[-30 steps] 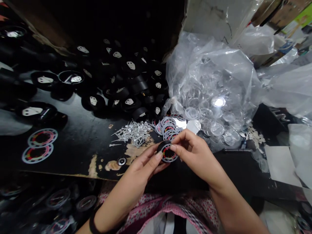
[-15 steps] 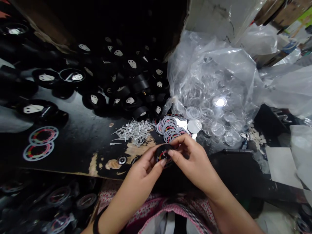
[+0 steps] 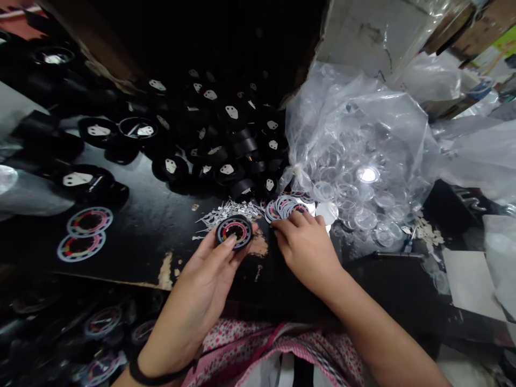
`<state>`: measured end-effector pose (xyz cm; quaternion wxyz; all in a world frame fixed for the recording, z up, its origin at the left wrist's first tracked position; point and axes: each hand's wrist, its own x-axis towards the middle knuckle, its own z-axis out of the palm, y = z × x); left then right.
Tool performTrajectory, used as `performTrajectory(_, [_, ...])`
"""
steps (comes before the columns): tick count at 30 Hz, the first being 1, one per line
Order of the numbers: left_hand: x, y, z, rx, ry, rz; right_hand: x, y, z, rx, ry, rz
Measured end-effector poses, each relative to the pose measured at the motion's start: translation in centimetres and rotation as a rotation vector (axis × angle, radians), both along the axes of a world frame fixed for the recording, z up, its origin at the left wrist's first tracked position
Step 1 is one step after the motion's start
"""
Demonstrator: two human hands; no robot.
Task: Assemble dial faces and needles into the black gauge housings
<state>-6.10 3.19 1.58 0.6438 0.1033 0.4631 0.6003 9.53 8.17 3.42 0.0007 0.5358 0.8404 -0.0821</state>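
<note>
My left hand (image 3: 212, 269) is wrapped round a black gauge (image 3: 234, 232), its printed dial face tilted up and my thumb lying on the face. My right hand (image 3: 304, 244) reaches to the near edge of a pile of printed dial discs (image 3: 284, 207). Its fingers are curled and pressed together, and whatever lies between the fingertips is hidden. Partly behind the gauge lies a heap of small white pointers (image 3: 220, 211). On the bench between my hands is a small item (image 3: 258, 273) too small to name.
Several black gauge housings (image 3: 245, 142) fill the back left, by a large dark box. Two loose dial discs (image 3: 89, 221) lie at left. A plastic bag (image 3: 358, 107) of clear round lenses stands at right, near white card (image 3: 471, 279). More gauges sit below the bench edge.
My right hand has come off the gauge and moved up to the dial disc pile. The left hand has carried the gauge left and turned its face up. The view has shifted slightly.
</note>
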Motion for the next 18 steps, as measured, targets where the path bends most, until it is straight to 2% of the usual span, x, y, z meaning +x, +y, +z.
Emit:
performTrajectory(5, [-1.4, -1.1, -0.3, 0.010, 0.049, 0.048, -0.4, -0.8, -0.4, 0.024, 0.057, 0.104])
performTrajectory(10, [-1.4, -1.8, -0.4, -0.064, 0.150, 0.049, 0.0, -1.0, -0.1, -0.059, 0.129, 0.005])
performTrajectory(18, [-1.3, -1.9, -0.8, -0.042, 0.103, 0.005, -0.8, -0.7, -0.3, -0.054, 0.062, -0.027])
